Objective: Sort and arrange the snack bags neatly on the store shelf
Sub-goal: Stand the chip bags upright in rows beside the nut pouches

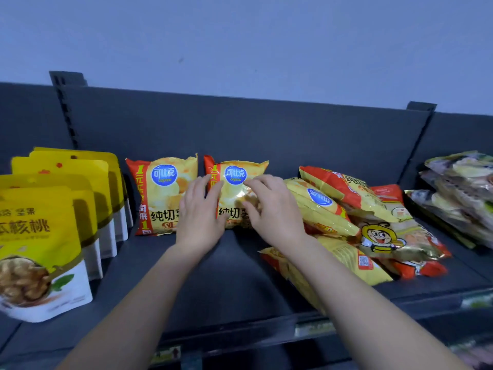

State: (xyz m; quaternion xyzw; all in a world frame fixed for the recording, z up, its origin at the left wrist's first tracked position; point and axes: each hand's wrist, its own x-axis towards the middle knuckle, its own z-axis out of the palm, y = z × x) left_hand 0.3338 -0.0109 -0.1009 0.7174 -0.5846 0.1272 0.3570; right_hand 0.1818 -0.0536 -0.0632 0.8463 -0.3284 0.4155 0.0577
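Two yellow and red chip bags stand upright against the back of the dark shelf. The left chip bag stands free. My left hand touches the left edge of the right chip bag with straight fingers. My right hand rests on that bag's front right side, fingers slightly bent. To the right lies a loose pile of chip bags, with a bee-cartoon bag on top.
A row of yellow and white walnut pouches stands at the left. A stack of pale snack packs lies at the far right. Price tags run along the shelf's front rail. A slotted upright rises at the back left.
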